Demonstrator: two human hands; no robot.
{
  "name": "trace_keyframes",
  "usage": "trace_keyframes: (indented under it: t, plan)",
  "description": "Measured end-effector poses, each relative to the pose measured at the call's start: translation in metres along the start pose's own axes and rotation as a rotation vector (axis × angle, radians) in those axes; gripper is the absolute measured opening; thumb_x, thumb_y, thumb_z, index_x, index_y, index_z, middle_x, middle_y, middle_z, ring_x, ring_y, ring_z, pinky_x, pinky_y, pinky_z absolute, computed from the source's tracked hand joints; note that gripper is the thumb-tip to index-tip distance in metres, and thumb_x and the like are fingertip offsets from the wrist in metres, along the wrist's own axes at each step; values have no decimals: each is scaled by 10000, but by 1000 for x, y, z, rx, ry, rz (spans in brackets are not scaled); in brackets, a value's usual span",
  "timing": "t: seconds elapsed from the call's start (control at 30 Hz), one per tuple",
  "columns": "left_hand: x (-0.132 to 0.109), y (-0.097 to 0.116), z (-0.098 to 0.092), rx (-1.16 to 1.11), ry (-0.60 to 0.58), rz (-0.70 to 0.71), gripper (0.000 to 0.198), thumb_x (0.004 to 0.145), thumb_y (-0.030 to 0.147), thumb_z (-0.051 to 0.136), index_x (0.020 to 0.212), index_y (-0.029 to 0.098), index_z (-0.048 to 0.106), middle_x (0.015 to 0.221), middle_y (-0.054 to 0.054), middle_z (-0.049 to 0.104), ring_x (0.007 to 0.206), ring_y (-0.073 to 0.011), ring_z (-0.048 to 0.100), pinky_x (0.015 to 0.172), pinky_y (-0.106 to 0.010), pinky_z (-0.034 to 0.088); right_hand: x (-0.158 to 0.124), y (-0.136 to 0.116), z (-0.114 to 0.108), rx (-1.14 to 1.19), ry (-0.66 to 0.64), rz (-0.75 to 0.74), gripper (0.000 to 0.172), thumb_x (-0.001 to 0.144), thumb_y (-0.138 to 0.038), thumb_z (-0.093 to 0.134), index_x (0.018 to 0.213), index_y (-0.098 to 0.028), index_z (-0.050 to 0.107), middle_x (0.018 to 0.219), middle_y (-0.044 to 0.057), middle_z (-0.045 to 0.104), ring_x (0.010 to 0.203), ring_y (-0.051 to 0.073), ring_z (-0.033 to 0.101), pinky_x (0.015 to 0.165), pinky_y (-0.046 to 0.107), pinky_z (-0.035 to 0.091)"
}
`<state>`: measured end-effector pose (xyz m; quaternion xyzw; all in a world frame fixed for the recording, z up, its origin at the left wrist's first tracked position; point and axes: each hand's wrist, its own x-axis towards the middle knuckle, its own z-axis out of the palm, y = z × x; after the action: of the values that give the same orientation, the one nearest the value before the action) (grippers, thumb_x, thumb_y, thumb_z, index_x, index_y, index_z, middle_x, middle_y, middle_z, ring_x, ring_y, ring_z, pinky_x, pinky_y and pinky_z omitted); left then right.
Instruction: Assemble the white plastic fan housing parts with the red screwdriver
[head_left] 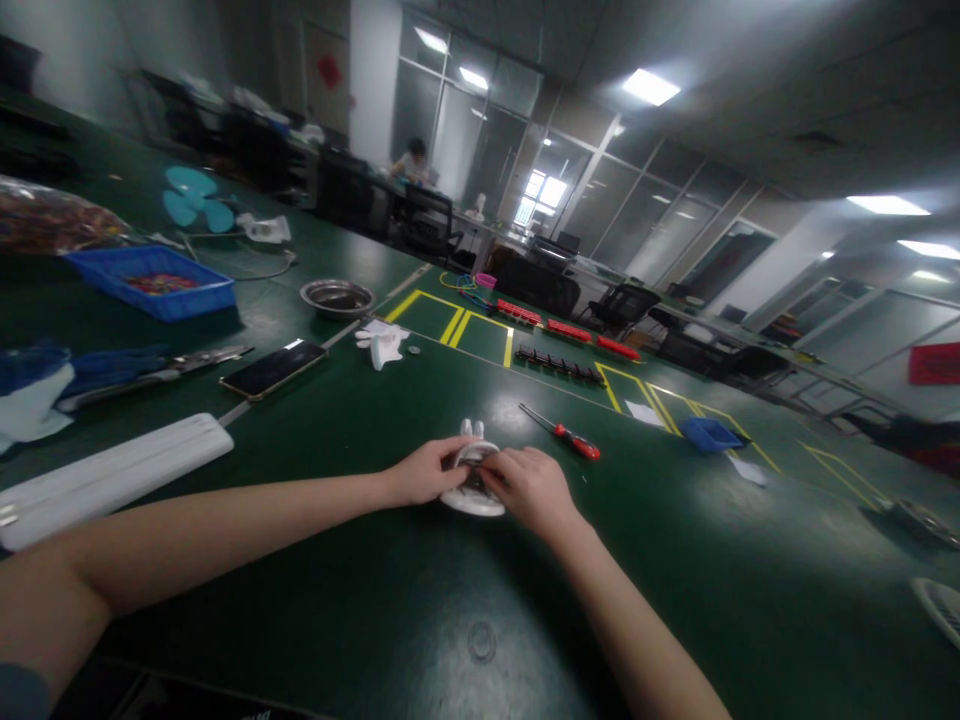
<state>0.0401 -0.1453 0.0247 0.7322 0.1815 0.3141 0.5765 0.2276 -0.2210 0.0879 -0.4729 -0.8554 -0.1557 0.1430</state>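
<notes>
A white round plastic housing (pixel 474 507) with two ear-like prongs sits low over the green table in front of me. My left hand (pixel 429 470) is closed on its left rim, thumb toward the inside. The fingers of my right hand (pixel 529 482) are pinched together at the dark inside of the housing. What they hold there, if anything, is hidden by the fingers. Just beyond my right hand lies a screwdriver (pixel 577 441) with a red and black handle. A white plastic part (pixel 382 342) of irregular shape lies farther off to the left.
To the left are a phone (pixel 275 369), a long white bar (pixel 112 475), a metal bowl (pixel 337 297), a blue tray (pixel 161 285) of small coloured parts and a teal fan blade (pixel 196 200). Ahead are red strips (pixel 568 331) and a black strip (pixel 559 364). Another blue tray (pixel 709 434) stands right.
</notes>
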Motion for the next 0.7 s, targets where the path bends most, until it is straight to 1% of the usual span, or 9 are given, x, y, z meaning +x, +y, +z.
trace_keyframes:
  t: [0.23, 0.4, 0.57, 0.7]
  plan:
    - [2, 6, 2, 22, -5, -36, 442, 815, 170, 531, 1257, 166, 548, 1153, -58, 640, 1039, -191, 602, 948, -349, 465, -1, 1, -1, -27, 41, -5, 162, 945, -280, 527, 844, -179, 602, 703, 4, 667, 604, 114, 577, 611, 268, 296]
    - [1, 6, 3, 70, 5, -33, 440, 823, 182, 529, 1263, 182, 551, 1175, -56, 634, 1068, -202, 590, 963, -364, 456, -1, 2, 0, -38, 59, 21, 228, 928, -319, 558, 748, -180, 546, 658, 1, 644, 567, 113, 549, 601, 266, 287]
    - [0, 8, 2, 78, -7, -10, 437, 826, 177, 528, 1263, 179, 551, 1189, -60, 629, 1073, -205, 588, 968, -361, 453, -1, 3, 3, -37, 66, 28, 251, 922, -338, 569, 727, -187, 525, 621, -10, 614, 551, 108, 528, 596, 262, 278]
    - [0, 9, 3, 69, -11, -20, 436, 831, 176, 522, 1266, 179, 546, 1189, -57, 630, 1079, -203, 587, 979, -364, 448, -2, 3, 2, -17, 58, 34, 241, 920, -334, 566, 734, -188, 522, 626, -12, 612, 558, 106, 531, 602, 258, 278]
